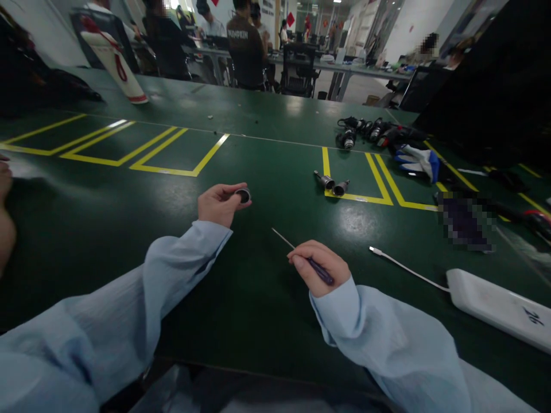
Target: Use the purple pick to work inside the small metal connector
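My left hand (218, 205) pinches a small round metal cup-like part (243, 196), its dark hollow opening facing me. Most of that part's body is hidden behind the fingers. In my right hand (321, 267) is a screwdriver (322, 272) with a dark purple handle, its thin shaft pointing up and left toward the other hand. Tip and metal part are apart. Beyond the right hand, two metal funnel-shaped parts with stems (341, 188) lie side by side on the green table (258, 310), by a yellow tape line.
At right lie a white power bank (499, 307) with a cable, a blurred dark slab (467, 222), a blue-and-white glove (416, 162) and several black metal-tipped parts (348, 139). A white cone-like object (118, 66) stands far left. Another person's arm (5, 212) rests at the left edge.
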`<state>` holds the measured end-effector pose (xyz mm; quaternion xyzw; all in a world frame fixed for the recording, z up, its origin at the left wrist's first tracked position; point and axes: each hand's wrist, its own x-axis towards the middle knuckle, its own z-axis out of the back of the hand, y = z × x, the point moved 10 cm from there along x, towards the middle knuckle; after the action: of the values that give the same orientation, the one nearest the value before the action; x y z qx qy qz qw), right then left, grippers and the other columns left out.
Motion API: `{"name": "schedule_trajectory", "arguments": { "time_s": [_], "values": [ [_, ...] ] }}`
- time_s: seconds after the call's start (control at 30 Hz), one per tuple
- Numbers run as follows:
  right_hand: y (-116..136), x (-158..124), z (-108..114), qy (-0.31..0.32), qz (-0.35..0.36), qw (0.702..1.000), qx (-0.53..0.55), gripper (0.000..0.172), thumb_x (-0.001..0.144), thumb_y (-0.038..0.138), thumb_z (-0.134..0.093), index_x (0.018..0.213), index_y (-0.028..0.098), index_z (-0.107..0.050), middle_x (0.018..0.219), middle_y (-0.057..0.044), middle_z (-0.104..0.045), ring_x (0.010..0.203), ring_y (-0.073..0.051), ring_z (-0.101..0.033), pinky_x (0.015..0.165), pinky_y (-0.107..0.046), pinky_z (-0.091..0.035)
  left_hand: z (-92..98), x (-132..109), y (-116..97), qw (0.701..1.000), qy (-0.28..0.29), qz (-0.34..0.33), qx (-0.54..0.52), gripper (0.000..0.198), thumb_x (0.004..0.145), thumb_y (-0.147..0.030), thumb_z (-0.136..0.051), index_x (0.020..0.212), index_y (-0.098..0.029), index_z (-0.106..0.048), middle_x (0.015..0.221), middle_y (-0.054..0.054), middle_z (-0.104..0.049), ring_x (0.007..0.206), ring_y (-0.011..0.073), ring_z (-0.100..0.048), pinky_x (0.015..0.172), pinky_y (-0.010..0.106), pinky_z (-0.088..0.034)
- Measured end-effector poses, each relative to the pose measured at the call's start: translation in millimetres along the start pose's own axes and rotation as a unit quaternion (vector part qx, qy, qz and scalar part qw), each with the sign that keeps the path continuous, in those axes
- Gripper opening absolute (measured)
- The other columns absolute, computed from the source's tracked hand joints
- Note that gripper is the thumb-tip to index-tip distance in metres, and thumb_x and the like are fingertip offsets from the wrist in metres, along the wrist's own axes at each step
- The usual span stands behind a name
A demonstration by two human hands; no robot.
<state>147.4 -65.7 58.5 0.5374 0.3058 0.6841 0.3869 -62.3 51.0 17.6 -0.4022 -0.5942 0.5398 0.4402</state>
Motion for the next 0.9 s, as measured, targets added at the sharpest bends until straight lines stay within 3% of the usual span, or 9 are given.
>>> {"name": "schedule_trajectory", "arguments": {
  "time_s": [0.1,0.3,0.53,0.63,0.77,0.9],
  "values": [
    [-25,0,-5,0.001,-0.061,0.998,0.036,0.011,0.077,0.021,-0.055,0.073,0.018,-0.065,0.066,-0.004,-0.061,0.063,-0.015,-0.058,0.061,-0.029,-0.047,12.9,29,9,0.998,-0.054,-0.013,-0.015,0.012,0.059,-0.012,-0.064,0.070,-0.010,-0.058,0.093,0.007,-0.066,0.083,0.0191,-0.062,0.075,0.036,-0.057],
    [-64,-9,-15,-0.002,-0.198,0.971,0.132,0.016,0.074,0.030,-0.059,0.072,0.016,-0.067,0.063,-0.002,-0.062,0.058,-0.012,-0.061,0.059,-0.026,-0.050,15.7,70,18,0.992,-0.097,-0.047,-0.063,0.006,0.058,-0.006,-0.059,0.061,-0.010,-0.056,0.078,0.007,-0.065,0.071,0.0179,-0.063,0.062,0.034,-0.059],
    [-88,-5,-30,-0.013,-0.335,0.905,0.262,0.015,0.065,0.030,-0.068,0.067,0.015,-0.067,0.057,0.000,-0.063,0.049,-0.010,-0.061,0.053,-0.023,-0.052,10.2,92,20,0.991,-0.087,-0.069,-0.071,0.010,0.053,-0.005,-0.062,0.056,-0.011,-0.055,0.067,0.003,-0.063,0.065,0.0165,-0.062,0.057,0.031,-0.059],
    [-97,6,-39,-0.015,-0.356,0.872,0.336,0.014,0.060,0.027,-0.071,0.063,0.015,-0.066,0.052,0.002,-0.061,0.044,-0.008,-0.056,0.049,-0.023,-0.053,6.7,98,20,0.993,-0.071,-0.069,-0.061,0.010,0.053,-0.006,-0.062,0.055,-0.012,-0.054,0.064,0.002,-0.062,0.065,0.0155,-0.062,0.056,0.030,-0.058],
    [-110,34,-48,-0.013,-0.343,0.852,0.396,0.009,0.060,0.021,-0.071,0.063,0.014,-0.066,0.051,0.001,-0.061,0.044,-0.008,-0.054,0.050,-0.025,-0.055,6.0,101,20,0.993,-0.082,-0.073,-0.051,0.010,0.053,-0.005,-0.060,0.056,-0.012,-0.053,0.066,0.002,-0.062,0.066,0.0156,-0.061,0.056,0.029,-0.058],
    [-131,68,-55,-0.047,-0.344,0.831,0.436,0.004,0.065,0.015,-0.063,0.061,0.013,-0.064,0.047,0.001,-0.060,0.041,-0.008,-0.052,0.046,-0.024,-0.052,-12.3,102,22,0.997,-0.009,-0.046,-0.067,0.016,0.052,-0.004,-0.060,0.067,-0.012,-0.059,0.071,0.002,-0.062,0.067,0.0155,-0.060,0.056,0.030,-0.057]
  ]
}}
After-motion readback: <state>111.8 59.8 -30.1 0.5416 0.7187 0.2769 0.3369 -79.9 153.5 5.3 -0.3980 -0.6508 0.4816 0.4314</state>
